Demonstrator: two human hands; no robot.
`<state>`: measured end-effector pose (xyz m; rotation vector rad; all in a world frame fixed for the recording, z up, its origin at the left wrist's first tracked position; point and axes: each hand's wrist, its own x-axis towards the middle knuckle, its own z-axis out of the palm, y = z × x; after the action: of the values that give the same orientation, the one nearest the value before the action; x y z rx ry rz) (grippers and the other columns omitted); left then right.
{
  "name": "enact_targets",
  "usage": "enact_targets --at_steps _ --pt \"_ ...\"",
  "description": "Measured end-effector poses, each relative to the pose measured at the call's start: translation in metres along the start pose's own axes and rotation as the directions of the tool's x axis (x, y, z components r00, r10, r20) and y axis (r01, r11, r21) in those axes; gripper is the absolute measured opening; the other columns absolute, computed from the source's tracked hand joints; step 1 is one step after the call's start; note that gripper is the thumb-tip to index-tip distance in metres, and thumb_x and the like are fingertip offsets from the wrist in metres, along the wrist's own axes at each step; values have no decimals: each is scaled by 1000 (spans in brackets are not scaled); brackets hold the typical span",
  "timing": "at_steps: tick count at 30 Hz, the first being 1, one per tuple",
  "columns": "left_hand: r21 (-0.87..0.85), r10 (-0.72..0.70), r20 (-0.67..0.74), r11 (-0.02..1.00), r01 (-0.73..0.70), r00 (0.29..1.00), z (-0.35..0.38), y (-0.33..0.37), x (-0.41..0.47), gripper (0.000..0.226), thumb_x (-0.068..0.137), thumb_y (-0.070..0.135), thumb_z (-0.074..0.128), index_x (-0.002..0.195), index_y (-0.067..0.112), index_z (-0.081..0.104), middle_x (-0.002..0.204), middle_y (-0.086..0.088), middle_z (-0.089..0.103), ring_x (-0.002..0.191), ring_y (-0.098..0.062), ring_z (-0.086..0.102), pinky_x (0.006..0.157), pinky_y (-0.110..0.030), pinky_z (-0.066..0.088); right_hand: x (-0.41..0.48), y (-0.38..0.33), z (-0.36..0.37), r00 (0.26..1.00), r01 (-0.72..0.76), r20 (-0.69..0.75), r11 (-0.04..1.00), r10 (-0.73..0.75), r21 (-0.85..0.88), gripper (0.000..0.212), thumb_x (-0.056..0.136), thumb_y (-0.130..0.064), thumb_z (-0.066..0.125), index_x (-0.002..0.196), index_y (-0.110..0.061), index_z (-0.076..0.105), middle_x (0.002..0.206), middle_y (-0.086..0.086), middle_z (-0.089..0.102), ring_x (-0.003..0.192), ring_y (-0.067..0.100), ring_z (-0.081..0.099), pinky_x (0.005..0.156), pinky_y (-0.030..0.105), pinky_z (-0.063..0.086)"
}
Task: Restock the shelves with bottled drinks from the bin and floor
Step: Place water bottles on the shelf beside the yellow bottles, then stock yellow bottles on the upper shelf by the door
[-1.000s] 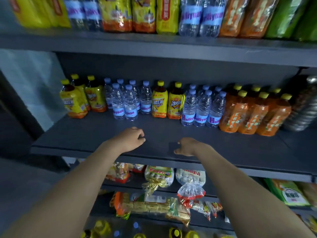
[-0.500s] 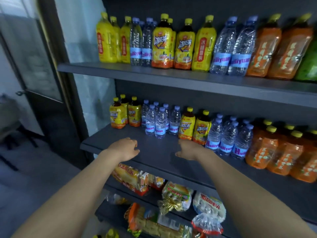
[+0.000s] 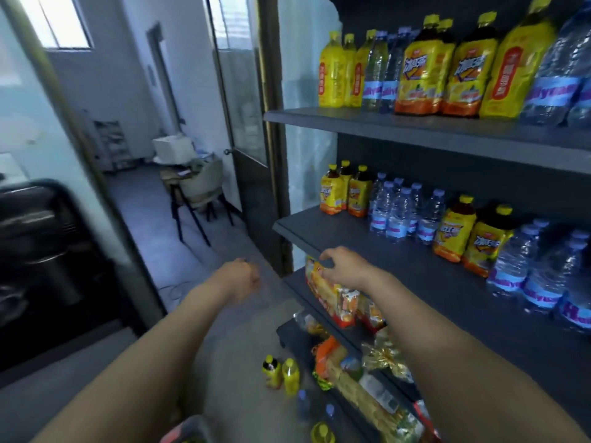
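Note:
Grey shelves fill the right side. The middle shelf (image 3: 319, 233) carries yellow tea bottles (image 3: 454, 233) and water bottles (image 3: 396, 215) along its back. The top shelf (image 3: 415, 129) holds larger yellow bottles (image 3: 425, 68) and water. On the floor beside the shelf base stand two yellow bottles (image 3: 281, 374) and a water bottle (image 3: 303, 406). My left hand (image 3: 238, 278) hangs in the air left of the shelf, fingers loosely curled, holding nothing. My right hand (image 3: 340, 265) hovers at the middle shelf's front edge, fingers loosely bent, empty.
Snack packets (image 3: 339, 298) fill the lower shelves. A bin's rim (image 3: 188, 431) shows at the bottom edge. A doorway on the left leads to a chair (image 3: 198, 187) and a back room. A black appliance (image 3: 41, 251) stands at far left.
The view has swung left, so the shelves now sit at the right. Both hands have come off the middle shelf toward its front left corner; the left one now hangs over the floor.

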<state>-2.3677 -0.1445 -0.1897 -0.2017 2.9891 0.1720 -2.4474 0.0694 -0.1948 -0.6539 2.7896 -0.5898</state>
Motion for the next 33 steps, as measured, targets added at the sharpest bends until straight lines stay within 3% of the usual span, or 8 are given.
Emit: enact_targets --at_steps 3,10,16,20,24,28,33 --pt "-33 -138 -9 990 137 990 0 -29 -45 36 99 24 36 123 2 52 126 -15 50 108 -27 46 97 -33 38 -1 -44 27 990 126 70 992 -126 8 49 88 -32 58 134 -20 47 140 9 39 125 27 45 105 35 38" --pt "-107 -394 -12 914 391 919 24 -120 -135 33 94 25 43 118 8 56 120 -12 52 119 -31 46 94 -32 39 -1 -155 100 921 334 225 942 -318 -35 52 90 -33 56 138 -20 43 144 13 35 132 33 34 109 40 34" --pt "-188 -563 18 810 556 826 67 -189 -205 35 97 24 40 126 5 51 132 -16 48 123 -31 43 98 -31 36 -11 -246 184 849 441 421 869 -321 -225 54 92 -36 51 142 -22 36 149 12 27 137 36 23 109 65 17" --pt "-233 -616 46 759 608 787 98 -226 -236 34 93 27 45 119 8 55 122 -12 51 118 -30 48 99 -39 42 -22 -279 236 800 508 505 814 -325 -282 52 94 -33 48 142 -21 35 149 14 26 137 36 23 106 67 15" --pt "-212 -625 112 744 633 772 136 -266 -252 35 90 28 42 114 8 57 120 -16 54 117 -35 47 98 -43 42 -27 -305 285 763 550 565 775 -315 -311 55 92 -36 48 143 -20 34 149 11 28 136 33 26 110 57 23" --pt "-242 -619 179 726 644 765 166 -286 -259 35 91 26 45 121 10 54 126 -15 48 118 -35 45 101 -45 40 -28 -311 324 762 527 577 799 -294 -288 52 91 -36 51 140 -22 38 143 11 34 134 31 30 106 47 32" --pt "-263 -597 237 720 642 767 208 -302 -250 36 90 25 45 121 10 55 128 -14 49 118 -32 46 101 -42 40 -18 -301 366 743 509 615 820 -264 -263 47 92 -37 49 136 -22 43 138 8 38 131 30 31 102 45 33"
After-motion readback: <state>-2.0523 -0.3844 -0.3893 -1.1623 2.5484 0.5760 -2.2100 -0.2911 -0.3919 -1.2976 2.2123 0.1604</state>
